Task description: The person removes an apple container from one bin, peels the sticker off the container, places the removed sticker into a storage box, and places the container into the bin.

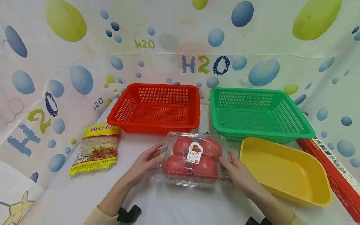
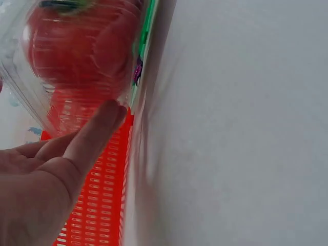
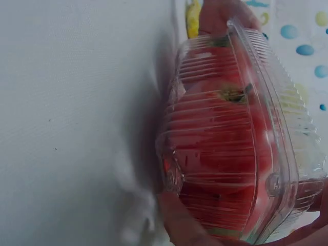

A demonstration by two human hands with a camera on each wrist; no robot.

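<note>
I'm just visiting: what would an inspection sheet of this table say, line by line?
Surface: white table, cloth-covered.
Job's things: clear box of tomatoes, lid closed, labelled, resting on the table.
Clutter: red basket, green basket, yellow tray, macaroni bag, red pasta box.
Grips: left hand and right hand hold the box's opposite ends.
Cables: nothing seen.
Surroundings: bubble-print H2O curtain on three sides.
</note>
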